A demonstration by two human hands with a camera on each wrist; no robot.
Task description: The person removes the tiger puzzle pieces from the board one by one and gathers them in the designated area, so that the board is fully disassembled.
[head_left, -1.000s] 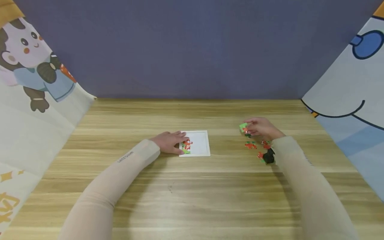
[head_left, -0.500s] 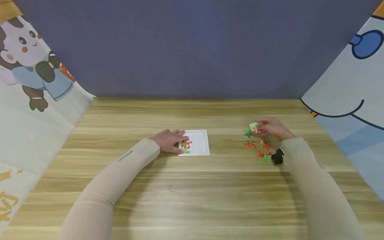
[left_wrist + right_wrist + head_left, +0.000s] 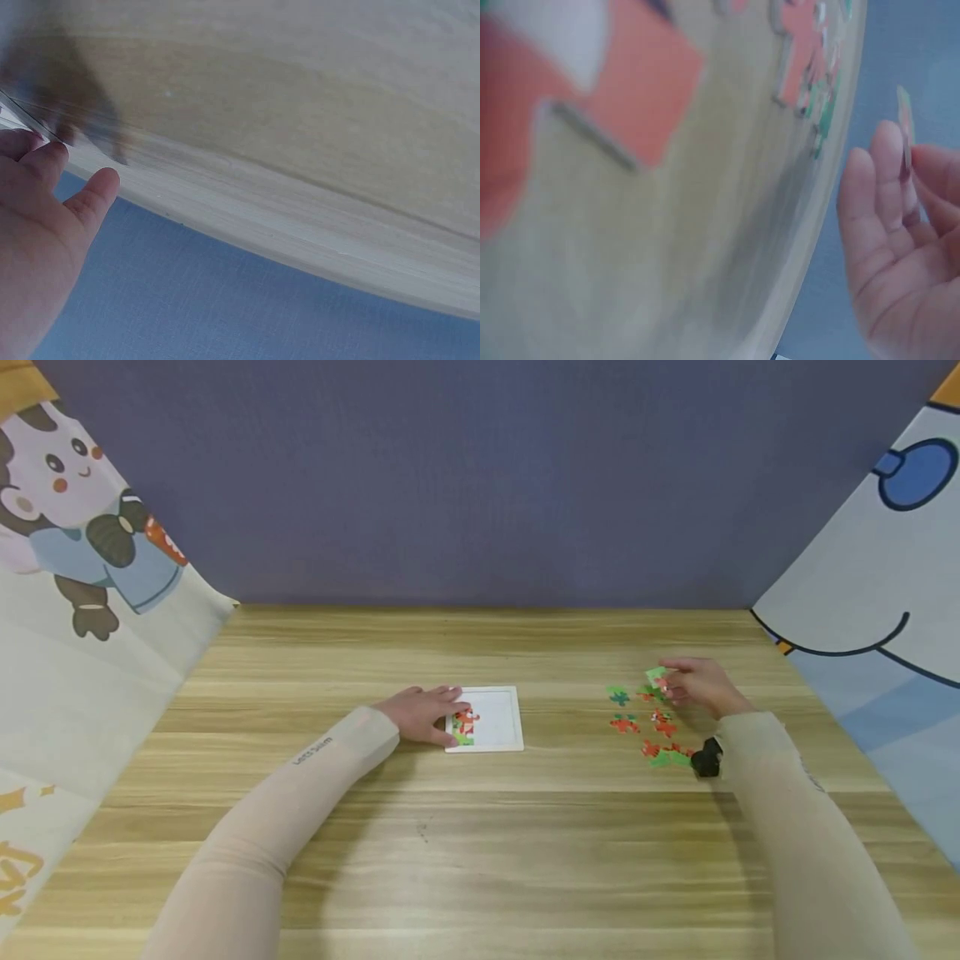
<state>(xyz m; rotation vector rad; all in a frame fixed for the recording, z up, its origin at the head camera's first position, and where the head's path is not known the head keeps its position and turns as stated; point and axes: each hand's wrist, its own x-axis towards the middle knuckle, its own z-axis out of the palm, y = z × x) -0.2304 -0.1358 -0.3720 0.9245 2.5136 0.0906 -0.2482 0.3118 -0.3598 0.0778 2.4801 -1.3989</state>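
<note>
My left hand [image 3: 422, 715] rests with spread fingers on the left edge of a square white puzzle tray [image 3: 519, 720]. Orange and green joined pieces [image 3: 464, 737] lie along the tray's left side, partly covered by the fingers. To the right, my right hand [image 3: 705, 685] pinches a light-green and orange puzzle piece [image 3: 656, 677] between thumb and fingers, above the table. In the right wrist view that puzzle piece [image 3: 905, 124] stands edge-on between the thumb and fingertips. Loose puzzle pieces [image 3: 663, 722] lie below and left of this hand.
More loose pieces, such as a green one [image 3: 618, 696] and an orange one [image 3: 624, 723], lie on the wooden table [image 3: 487, 843]. A small black device [image 3: 707, 758] sits at the right wrist. A dark blue panel [image 3: 480, 485] stands behind the table.
My right hand has moved right with the pinched piece. The green piece and another beside it now show lying apart on the table. The left hand has stayed on the tray.
</note>
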